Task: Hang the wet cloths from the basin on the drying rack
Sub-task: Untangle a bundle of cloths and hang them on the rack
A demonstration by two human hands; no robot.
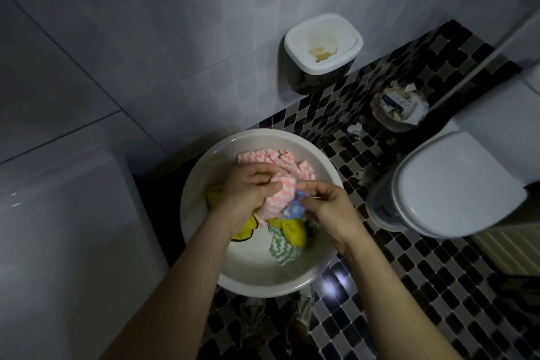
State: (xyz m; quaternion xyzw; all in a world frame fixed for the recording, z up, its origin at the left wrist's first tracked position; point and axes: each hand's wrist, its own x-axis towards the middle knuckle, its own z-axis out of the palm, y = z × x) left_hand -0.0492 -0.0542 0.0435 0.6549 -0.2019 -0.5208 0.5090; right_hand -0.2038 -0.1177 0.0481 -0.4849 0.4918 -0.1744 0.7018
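The grey tiled wall (146, 23) fills the top of the view. Under it is a floor (438, 286) of little black and white squares. A big white smooth thing (58, 228) stands on the left, and I cannot tell what it is. On the right is a white toilet (450, 184) with its lid down. In the middle, on the floor close to the wall, sits a round white basin (251, 266). A white box (323, 44) with an open top hangs on the wall above the basin. A small bin (399, 108) full of rubbish stands between the box and the toilet. Two arms reach down to the basin from the bottom of the view. The wet cloths lie in a heap inside the basin. The pink and white cloth (280, 193) is on top, and part of it is lifted up in both hands. The left hand (248, 190) has its fingers curled tight around a bunch of this cloth. The right hand (327, 207) pinches the edge of the same cloth with its thumb and fingers. A yellow cloth (293, 232) lies under the hands. A green and white cloth (282, 247) lies next to it, nearer the person. A blue and white cloth (293, 210) peeks out just under the pink one. Two shoes (254, 316) show on the floor below the basin. A little ball of paper (355, 128) lies on the floor near the bin.
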